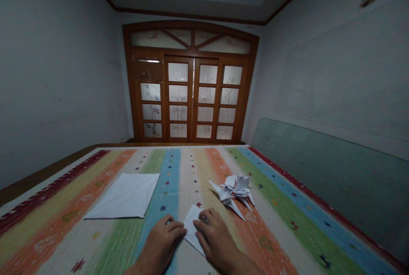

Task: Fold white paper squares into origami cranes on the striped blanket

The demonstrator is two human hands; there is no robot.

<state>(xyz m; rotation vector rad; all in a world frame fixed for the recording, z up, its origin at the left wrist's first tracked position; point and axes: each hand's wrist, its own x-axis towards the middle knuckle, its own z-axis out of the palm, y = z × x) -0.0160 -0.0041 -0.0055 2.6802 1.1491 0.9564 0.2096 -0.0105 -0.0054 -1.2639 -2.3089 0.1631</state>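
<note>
A small piece of folded white paper (pixel 191 219) lies on the striped cloth between my hands, partly hidden by them. My left hand (pixel 164 238) pinches its left edge, thumb and fingers curled together. From the other side my right hand (pixel 215 234) presses on the paper with bent fingers. Beyond my right hand rests a pile of folded paper cranes (pixel 234 189), their pointed tips sticking out. To the left is a stack of flat white paper sheets (pixel 126 196).
A cloth with coloured stripes (pixel 275 206) covers the table, whose wooden edge (pixel 47 172) shows at the left. Along the right side stands a pale green panel (pixel 319 160). Wooden doors with glass panes (pixel 191 96) close off the far wall.
</note>
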